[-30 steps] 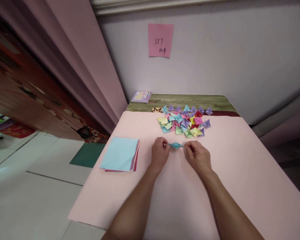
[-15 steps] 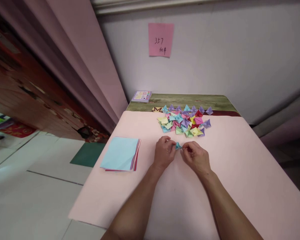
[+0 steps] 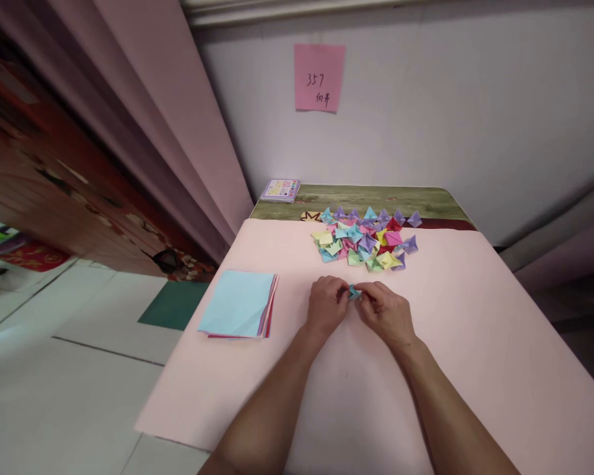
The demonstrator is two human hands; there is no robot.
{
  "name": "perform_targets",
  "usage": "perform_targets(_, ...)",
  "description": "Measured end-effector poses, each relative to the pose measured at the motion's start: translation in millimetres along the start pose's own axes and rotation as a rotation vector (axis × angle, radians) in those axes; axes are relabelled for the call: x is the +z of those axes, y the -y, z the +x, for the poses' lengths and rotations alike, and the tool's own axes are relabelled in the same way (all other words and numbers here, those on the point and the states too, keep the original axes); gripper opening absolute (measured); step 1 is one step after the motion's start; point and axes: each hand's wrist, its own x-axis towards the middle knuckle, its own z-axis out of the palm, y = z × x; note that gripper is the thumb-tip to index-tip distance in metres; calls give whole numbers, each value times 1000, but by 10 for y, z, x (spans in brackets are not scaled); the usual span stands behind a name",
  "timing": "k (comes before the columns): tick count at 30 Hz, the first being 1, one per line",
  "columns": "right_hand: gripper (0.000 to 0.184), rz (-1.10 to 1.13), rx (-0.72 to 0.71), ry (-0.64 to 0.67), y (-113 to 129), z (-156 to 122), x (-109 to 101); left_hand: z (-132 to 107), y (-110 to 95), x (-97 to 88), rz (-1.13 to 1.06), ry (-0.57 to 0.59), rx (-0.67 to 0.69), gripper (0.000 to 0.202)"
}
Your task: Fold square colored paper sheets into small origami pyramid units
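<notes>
A small blue folded paper boat (image 3: 354,291) is held between my two hands, partly covered by the fingers. My left hand (image 3: 328,303) pinches its left end with thumb and fingertips. On the other side, my right hand (image 3: 386,310) grips the right end, its index finger lying along the top. Just beyond the hands, a heap of folded paper pieces (image 3: 367,243) in purple, blue, pink, yellow, green and red spreads over the far part of the table. To the left lies a stack of square paper (image 3: 240,302), light blue on top.
A pale pink cover (image 3: 475,330) lies over the table, with a green wood-patterned strip (image 3: 376,196) bare at the back. A small printed pack (image 3: 280,189) sits at the back left corner. Behind is a wall with a pink note (image 3: 319,78); a curtain (image 3: 178,99) hangs at left.
My right index finger has stretched over the top of the blue boat. The left fingers have curled in lower around its end. The heap and the paper stack have not moved.
</notes>
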Motion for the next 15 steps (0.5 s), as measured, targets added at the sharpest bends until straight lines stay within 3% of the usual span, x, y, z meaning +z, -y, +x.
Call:
perform_targets(6, 24, -126, -68, 11, 8, -9, -14, -10, -12, -4, 93, 1, -10, 11)
perform_targets(15, 16, -160, -32, 72, 49, 4, -73, -13, -23, 1, 133, 23, -42, 13)
